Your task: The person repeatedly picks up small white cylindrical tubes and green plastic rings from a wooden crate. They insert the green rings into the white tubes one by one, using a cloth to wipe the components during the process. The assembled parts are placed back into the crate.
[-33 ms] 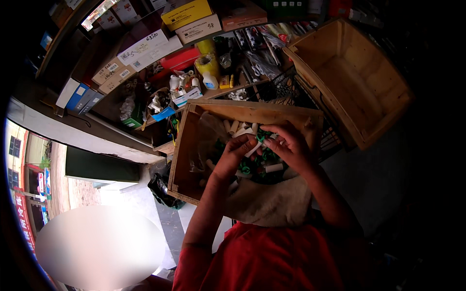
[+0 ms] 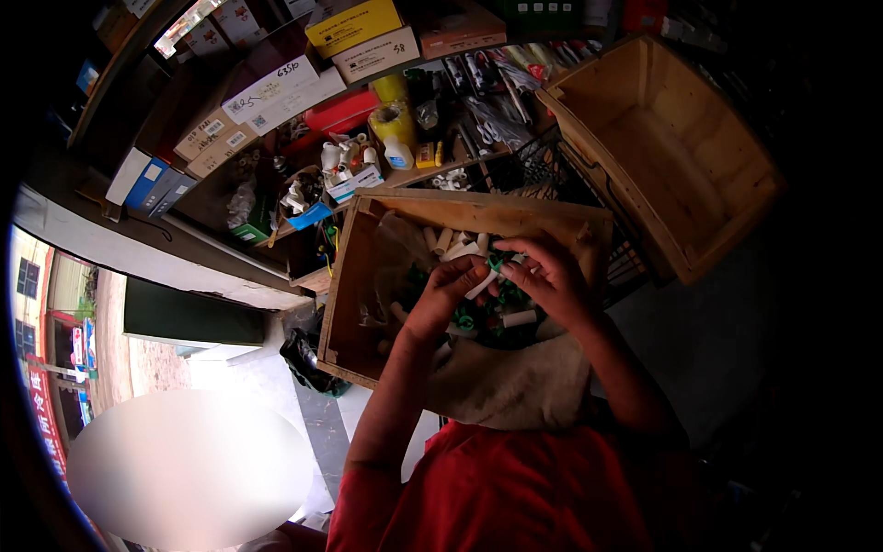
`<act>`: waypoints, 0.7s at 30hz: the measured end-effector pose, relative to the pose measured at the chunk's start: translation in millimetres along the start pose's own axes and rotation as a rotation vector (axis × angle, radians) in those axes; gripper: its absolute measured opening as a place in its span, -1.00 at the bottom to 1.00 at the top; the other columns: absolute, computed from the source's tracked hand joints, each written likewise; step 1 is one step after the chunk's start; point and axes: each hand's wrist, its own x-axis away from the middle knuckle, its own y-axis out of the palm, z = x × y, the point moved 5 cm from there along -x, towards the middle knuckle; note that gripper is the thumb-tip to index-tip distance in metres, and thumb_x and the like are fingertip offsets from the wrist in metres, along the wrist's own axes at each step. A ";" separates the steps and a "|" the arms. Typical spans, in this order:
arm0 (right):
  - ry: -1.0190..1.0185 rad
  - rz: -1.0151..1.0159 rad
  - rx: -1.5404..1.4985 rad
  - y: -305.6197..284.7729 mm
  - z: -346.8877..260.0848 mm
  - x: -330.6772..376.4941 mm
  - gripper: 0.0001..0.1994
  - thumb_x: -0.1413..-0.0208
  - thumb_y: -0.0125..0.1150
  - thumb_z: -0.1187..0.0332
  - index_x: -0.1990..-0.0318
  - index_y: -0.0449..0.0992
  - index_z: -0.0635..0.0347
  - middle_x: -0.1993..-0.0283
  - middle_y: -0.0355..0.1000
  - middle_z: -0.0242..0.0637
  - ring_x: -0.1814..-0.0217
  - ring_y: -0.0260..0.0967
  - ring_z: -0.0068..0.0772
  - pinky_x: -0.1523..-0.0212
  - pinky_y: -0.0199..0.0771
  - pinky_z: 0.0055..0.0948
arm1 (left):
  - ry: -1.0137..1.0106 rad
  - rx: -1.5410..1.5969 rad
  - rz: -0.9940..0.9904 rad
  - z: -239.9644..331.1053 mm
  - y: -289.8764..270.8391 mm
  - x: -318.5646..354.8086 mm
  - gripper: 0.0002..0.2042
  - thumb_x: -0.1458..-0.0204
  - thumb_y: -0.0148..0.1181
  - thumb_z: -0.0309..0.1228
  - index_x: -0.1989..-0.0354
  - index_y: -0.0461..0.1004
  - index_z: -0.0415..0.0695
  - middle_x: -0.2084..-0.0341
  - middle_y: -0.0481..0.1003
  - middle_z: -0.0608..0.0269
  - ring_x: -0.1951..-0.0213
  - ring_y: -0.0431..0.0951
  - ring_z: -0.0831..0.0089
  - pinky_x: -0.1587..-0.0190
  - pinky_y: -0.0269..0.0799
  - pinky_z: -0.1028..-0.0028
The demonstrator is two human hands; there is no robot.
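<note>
Over a wooden box [image 2: 478, 204], my two hands meet at a short white tube-like piece [image 2: 481, 285] with a small green plastic part [image 2: 495, 263] at its upper end. My left hand [image 2: 448, 293] pinches the white piece from the left. My right hand [image 2: 552, 279] has its thumb and forefinger closed at the green part; the exact grip is partly hidden by the fingers. Beneath them, in the box, lie several white tube pieces [image 2: 520, 318] and a heap of green parts [image 2: 464, 319]. A beige cloth [image 2: 510, 386] lies over the box's near side.
A second wooden box [image 2: 658, 138] stands tilted at the right. Shelving behind carries cartons [image 2: 276, 87], yellow rolls [image 2: 392, 120], a white bottle [image 2: 397, 154] and bagged tools [image 2: 497, 120]. A black plastic bag [image 2: 311, 359] sits left of the nearer box.
</note>
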 end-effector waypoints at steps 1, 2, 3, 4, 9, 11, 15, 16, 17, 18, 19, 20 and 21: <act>0.015 -0.012 -0.007 -0.3 1.8 0.3 -0.75 -0.13 0.23 0.41 0.04 0.47 0.23 0.20 0.41 -0.31 0.28 0.45 -0.52 0.25 0.46 -0.54 | -0.008 -0.002 -0.006 0.0 1.4 0.3 -0.75 -0.19 0.09 -0.21 0.25 0.50 -0.16 0.47 0.52 0.33 0.42 0.41 0.62 0.30 0.30 0.60; 0.032 -0.024 -0.014 -1.3 4.1 0.9 -0.77 -0.14 0.24 0.40 0.07 0.48 0.24 0.20 0.41 -0.30 0.28 0.46 -0.51 0.25 0.47 -0.52 | -0.017 -0.004 -0.013 1.1 3.9 0.8 -0.74 -0.20 0.08 -0.20 0.26 0.50 -0.17 0.46 0.53 0.33 0.42 0.41 0.62 0.30 0.32 0.60; 0.048 -0.035 -0.021 -1.6 5.8 1.3 -0.78 -0.14 0.24 0.39 0.09 0.49 0.25 0.20 0.42 -0.30 0.27 0.46 -0.50 0.25 0.47 -0.51 | -0.026 -0.005 -0.019 2.1 6.0 1.4 -0.74 -0.20 0.08 -0.20 0.26 0.50 -0.17 0.46 0.53 0.32 0.41 0.42 0.62 0.29 0.33 0.59; 0.082 -0.038 -0.041 -1.7 5.8 1.2 -0.79 -0.14 0.24 0.38 0.11 0.49 0.26 0.20 0.42 -0.29 0.27 0.46 -0.49 0.24 0.47 -0.51 | -0.037 0.001 -0.026 3.0 7.2 1.8 -0.74 -0.20 0.08 -0.20 0.25 0.49 -0.18 0.45 0.54 0.31 0.40 0.44 0.61 0.30 0.36 0.58; 0.166 -0.044 -0.046 -2.8 15.0 1.6 -0.80 -0.14 0.26 0.35 0.18 0.50 0.30 0.22 0.41 -0.29 0.26 0.48 -0.49 0.25 0.48 -0.51 | -0.055 0.036 -0.093 1.0 10.9 2.4 -0.72 -0.18 0.12 -0.22 0.16 0.48 -0.22 0.41 0.56 0.25 0.39 0.51 0.56 0.35 0.46 0.53; 0.187 -0.034 -0.064 -3.3 15.3 1.7 -0.79 -0.14 0.26 0.33 0.21 0.50 0.31 0.23 0.41 -0.29 0.27 0.48 -0.50 0.27 0.47 -0.52 | -0.068 0.037 -0.101 1.4 12.6 2.9 -0.71 -0.18 0.13 -0.23 0.13 0.47 -0.23 0.40 0.56 0.24 0.40 0.53 0.55 0.38 0.46 0.53; 0.181 0.007 -0.058 -2.7 18.7 2.9 -0.85 -0.14 0.26 0.38 0.24 0.52 0.29 0.34 0.42 -0.44 0.41 0.33 -0.74 0.40 0.34 -0.64 | -0.067 0.042 -0.114 1.5 14.6 3.1 -0.71 -0.17 0.14 -0.25 0.09 0.46 -0.23 0.39 0.57 0.22 0.41 0.54 0.54 0.38 0.47 0.54; 0.194 -0.003 -0.046 -3.0 18.6 2.9 -0.83 -0.13 0.26 0.35 0.25 0.51 0.29 0.33 0.42 -0.40 0.38 0.38 -0.67 0.38 0.38 -0.61 | -0.067 0.043 -0.116 1.7 15.1 3.3 -0.71 -0.17 0.14 -0.25 0.09 0.46 -0.23 0.39 0.57 0.22 0.41 0.54 0.54 0.38 0.47 0.54; 0.207 -0.013 -0.035 -3.9 17.8 2.2 -0.81 -0.13 0.27 0.33 0.26 0.51 0.30 0.31 0.42 -0.36 0.34 0.43 -0.59 0.35 0.42 -0.58 | -0.066 0.044 -0.118 2.3 15.5 3.4 -0.71 -0.17 0.15 -0.26 0.09 0.46 -0.23 0.38 0.57 0.22 0.41 0.54 0.54 0.38 0.46 0.55; 0.219 -0.024 -0.024 -4.3 17.7 1.9 -0.78 -0.12 0.28 0.30 0.27 0.50 0.31 0.30 0.42 -0.32 0.30 0.47 -0.52 0.33 0.46 -0.54 | -0.065 0.045 -0.119 2.9 15.8 3.6 -0.71 -0.17 0.15 -0.26 0.08 0.45 -0.24 0.38 0.57 0.22 0.41 0.54 0.54 0.37 0.46 0.55; 0.219 -0.022 -0.025 -4.4 18.1 2.1 -0.78 -0.12 0.28 0.30 0.27 0.50 0.31 0.31 0.42 -0.33 0.31 0.47 -0.53 0.33 0.46 -0.54 | -0.078 0.038 -0.121 2.6 15.8 4.1 -0.70 -0.17 0.13 -0.27 0.07 0.46 -0.24 0.37 0.57 0.21 0.37 0.54 0.52 0.29 0.45 0.53; 0.220 -0.019 -0.026 -4.4 18.8 2.3 -0.78 -0.12 0.28 0.30 0.27 0.50 0.31 0.31 0.42 -0.33 0.31 0.47 -0.53 0.33 0.46 -0.54 | -0.091 0.030 -0.123 2.5 15.6 4.5 -0.70 -0.17 0.11 -0.27 0.06 0.46 -0.25 0.36 0.57 0.21 0.32 0.54 0.50 0.21 0.43 0.51; 0.220 -0.016 -0.027 -4.4 19.4 2.5 -0.78 -0.12 0.29 0.30 0.27 0.50 0.31 0.32 0.42 -0.33 0.31 0.46 -0.54 0.34 0.46 -0.53 | -0.104 0.023 -0.125 1.9 15.6 4.7 -0.69 -0.18 0.09 -0.27 0.06 0.47 -0.25 0.35 0.57 0.21 0.28 0.54 0.48 0.12 0.42 0.48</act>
